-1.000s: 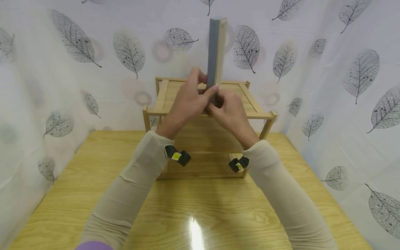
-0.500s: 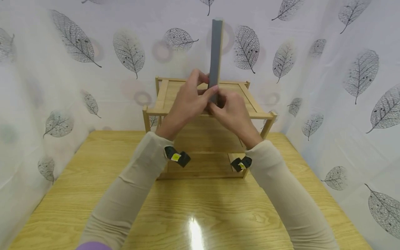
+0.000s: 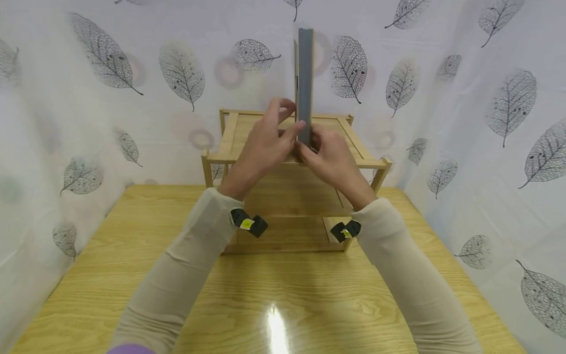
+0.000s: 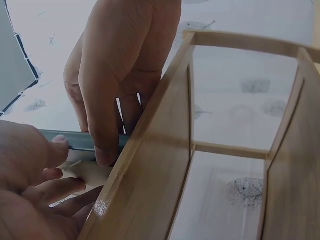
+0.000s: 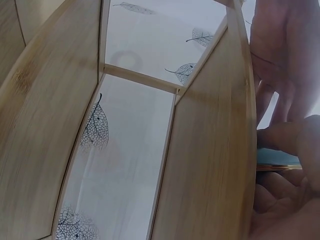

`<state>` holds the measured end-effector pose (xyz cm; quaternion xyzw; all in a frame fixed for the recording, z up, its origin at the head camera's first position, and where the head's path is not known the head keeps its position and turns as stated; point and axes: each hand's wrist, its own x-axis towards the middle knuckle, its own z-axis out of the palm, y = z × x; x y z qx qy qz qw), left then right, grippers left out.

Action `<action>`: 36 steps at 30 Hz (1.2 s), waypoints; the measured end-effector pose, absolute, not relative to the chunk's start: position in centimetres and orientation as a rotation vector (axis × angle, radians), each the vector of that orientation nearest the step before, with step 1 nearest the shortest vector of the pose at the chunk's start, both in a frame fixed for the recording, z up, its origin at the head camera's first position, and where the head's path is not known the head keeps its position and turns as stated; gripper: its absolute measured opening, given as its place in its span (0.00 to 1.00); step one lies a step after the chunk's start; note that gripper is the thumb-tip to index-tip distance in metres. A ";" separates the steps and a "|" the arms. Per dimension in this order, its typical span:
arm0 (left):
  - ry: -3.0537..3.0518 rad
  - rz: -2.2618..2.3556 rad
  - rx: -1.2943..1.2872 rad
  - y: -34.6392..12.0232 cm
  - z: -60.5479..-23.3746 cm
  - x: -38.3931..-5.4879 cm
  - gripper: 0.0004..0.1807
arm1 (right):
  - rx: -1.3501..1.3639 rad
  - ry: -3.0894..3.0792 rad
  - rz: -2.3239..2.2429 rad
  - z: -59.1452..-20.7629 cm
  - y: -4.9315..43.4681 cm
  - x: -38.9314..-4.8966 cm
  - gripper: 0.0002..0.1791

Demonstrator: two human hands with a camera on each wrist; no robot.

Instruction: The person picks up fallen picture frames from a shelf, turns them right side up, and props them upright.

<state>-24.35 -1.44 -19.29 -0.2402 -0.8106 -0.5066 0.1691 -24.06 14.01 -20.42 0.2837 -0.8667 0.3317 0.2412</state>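
A thin, upright panel with a grey edge and pale sides, looking like a picture frame (image 3: 305, 78), stands on the top of a small wooden rack (image 3: 234, 135) in the head view. My left hand (image 3: 267, 140) holds its near lower edge, thumb on the grey strip and fingers at its left side. From the right, my right hand (image 3: 333, 155) grips the bottom of the frame. A narrow pale piece stands slightly apart along the frame's left side. In the left wrist view the grey edge (image 4: 82, 141) shows between the hands. The frame's broad faces are hidden.
The rack stands on a wood-grain table (image 3: 283, 290), with a lower shelf panel (image 3: 289, 233) beneath its top. Behind and at both sides hangs a white leaf-print curtain (image 3: 181, 73). Corner posts of the rack stick up slightly above its top.
The frame has turned so its grey edge faces me more squarely; its right face has gone from sight and a thin piece shows on its left. My right hand has shifted slightly right.
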 end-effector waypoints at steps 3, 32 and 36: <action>-2.301 -1.423 -0.709 -1.7 -19.4 -24.5 0.25 | 0.795 -2.370 0.930 -20.4 14.0 -24.1 0.10; -2.358 -1.241 -0.704 -2.4 -19.3 -24.1 0.28 | 0.862 -2.383 0.971 -20.0 14.4 -24.3 0.12; -2.377 -1.204 -0.685 -2.8 -19.2 -24.0 0.27 | 0.858 -2.397 0.975 -20.0 14.4 -24.3 0.10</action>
